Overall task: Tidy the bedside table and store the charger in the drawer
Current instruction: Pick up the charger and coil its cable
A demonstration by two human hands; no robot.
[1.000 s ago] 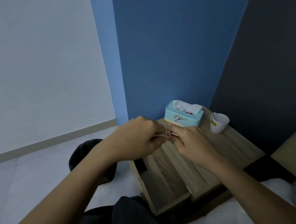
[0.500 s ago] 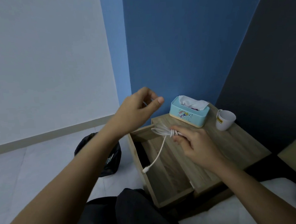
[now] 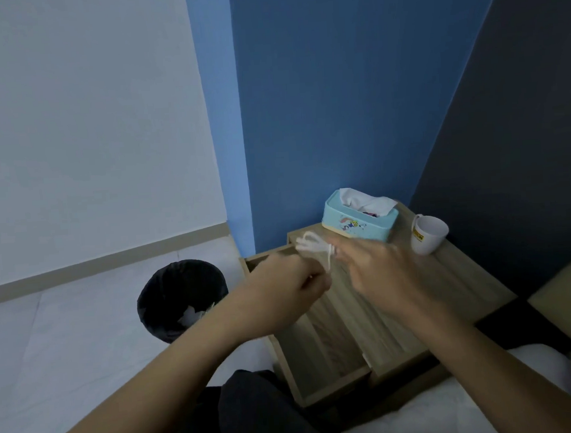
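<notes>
A white charger cable (image 3: 310, 245), wound into loops, hangs above the open wooden drawer (image 3: 324, 359) of the bedside table (image 3: 461, 292). My right hand (image 3: 379, 270) grips the bundle of loops from the right. My left hand (image 3: 289, 285) is closed in a fist on the cable's loose end just below the loops. Both hands hover over the back part of the drawer. The drawer's inside looks bare where it shows. Motion blur hides the fingers' exact grip.
A light blue tissue box (image 3: 359, 221) and a white mug (image 3: 429, 235) stand at the back of the table top. A black bin (image 3: 182, 299) with a bag sits on the floor to the left. White bedding (image 3: 459, 403) lies at the lower right.
My left hand came down from its raised spot and closed on the cable's loose end. The strand that dangled into the drawer is now drawn up to the bundle.
</notes>
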